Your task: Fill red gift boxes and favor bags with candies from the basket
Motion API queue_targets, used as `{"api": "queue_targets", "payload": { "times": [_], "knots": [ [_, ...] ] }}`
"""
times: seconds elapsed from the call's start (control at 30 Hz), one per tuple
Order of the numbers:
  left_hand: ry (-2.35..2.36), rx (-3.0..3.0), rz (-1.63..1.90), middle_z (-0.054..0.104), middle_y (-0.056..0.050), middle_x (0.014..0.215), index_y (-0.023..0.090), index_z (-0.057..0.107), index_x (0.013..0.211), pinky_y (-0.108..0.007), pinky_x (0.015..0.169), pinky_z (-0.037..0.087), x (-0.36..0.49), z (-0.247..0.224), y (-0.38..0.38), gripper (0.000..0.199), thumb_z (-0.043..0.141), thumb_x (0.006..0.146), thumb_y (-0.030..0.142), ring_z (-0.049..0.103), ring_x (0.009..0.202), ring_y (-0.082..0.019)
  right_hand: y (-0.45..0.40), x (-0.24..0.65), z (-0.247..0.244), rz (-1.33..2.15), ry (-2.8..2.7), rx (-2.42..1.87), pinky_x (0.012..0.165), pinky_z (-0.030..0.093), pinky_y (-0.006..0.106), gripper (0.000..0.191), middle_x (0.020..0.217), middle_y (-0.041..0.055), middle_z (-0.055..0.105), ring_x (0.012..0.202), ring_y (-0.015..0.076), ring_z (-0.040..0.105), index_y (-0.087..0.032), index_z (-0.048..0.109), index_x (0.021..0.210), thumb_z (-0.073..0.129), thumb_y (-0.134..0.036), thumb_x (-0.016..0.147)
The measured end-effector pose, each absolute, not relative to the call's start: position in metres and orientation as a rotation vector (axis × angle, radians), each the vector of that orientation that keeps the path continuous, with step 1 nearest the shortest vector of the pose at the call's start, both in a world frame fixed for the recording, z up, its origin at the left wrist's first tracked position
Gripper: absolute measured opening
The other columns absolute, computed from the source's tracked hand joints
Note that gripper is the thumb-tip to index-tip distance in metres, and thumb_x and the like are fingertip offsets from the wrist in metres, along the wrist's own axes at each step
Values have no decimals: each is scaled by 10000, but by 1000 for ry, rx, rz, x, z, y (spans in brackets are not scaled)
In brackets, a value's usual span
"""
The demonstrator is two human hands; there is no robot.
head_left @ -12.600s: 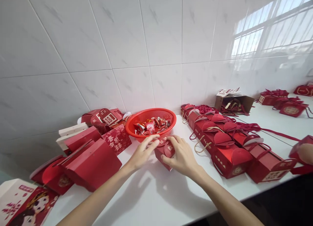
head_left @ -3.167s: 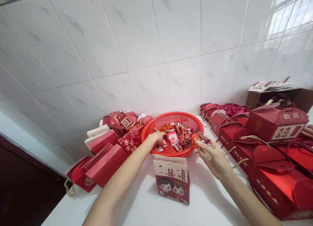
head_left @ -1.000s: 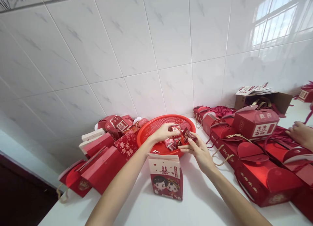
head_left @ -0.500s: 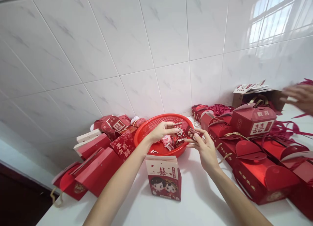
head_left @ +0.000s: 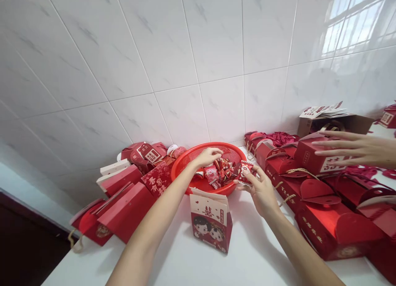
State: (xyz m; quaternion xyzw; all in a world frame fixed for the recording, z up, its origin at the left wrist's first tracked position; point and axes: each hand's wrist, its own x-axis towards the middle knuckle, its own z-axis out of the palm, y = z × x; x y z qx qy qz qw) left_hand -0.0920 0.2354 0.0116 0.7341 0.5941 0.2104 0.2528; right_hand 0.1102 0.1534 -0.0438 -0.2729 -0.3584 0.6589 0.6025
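Observation:
My left hand (head_left: 208, 157) is over the red plastic basket (head_left: 177, 166), its fingers bent above the wrapped candies (head_left: 212, 174); what its fingertips touch, if anything, is hidden. Beside the basket's right rim, my right hand (head_left: 258, 187) pinches red wrapped candies (head_left: 246, 169), one with a white pattern facing up. In front of the basket a small red and white paper box (head_left: 210, 222) with two cartoon figures stands upright on the white table, its top flaps not fully closed.
Red gift boxes (head_left: 334, 216) with cord handles fill the right side. More red boxes (head_left: 126, 209) lean together at the left. Another person's hand (head_left: 349, 147) reaches over the right boxes, near a brown carton (head_left: 355, 123). A tiled wall (head_left: 216, 104) rises behind.
My left hand has let go of a patterned candy, now in my right hand, and moved back over the basket. The other person's hand has come further in from the right.

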Motion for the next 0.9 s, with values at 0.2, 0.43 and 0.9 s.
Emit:
{"api": "queue_targets", "payload": {
  "times": [0.2,0.43,0.9],
  "knots": [
    [1914,2002,358,677,-127,1233,151,662,1150,-313,889,474,-129,-12,257,404,610,750,121,618,1078,-262,152,109,-46,1510,-905,-640,492,534,273,450,835,-7,650,581,154,655,-203,619,905,869,-440,616],
    [1938,1916,-14,651,-23,614,168,669,655,-277,601,441,-142,-28,264,77,716,631,224,600,630,-198,152,111,-47,1486,-938,-668,460,499,263,456,774,-14,631,536,147,632,-192,608,885,861,-456,613],
    [1769,2168,190,728,-54,1132,223,729,1064,-245,855,462,-123,-17,275,346,666,724,219,639,980,-206,153,112,-45,1436,-904,-701,436,467,251,463,694,-33,622,474,144,617,-196,594,876,858,-452,594]
  ]
}}
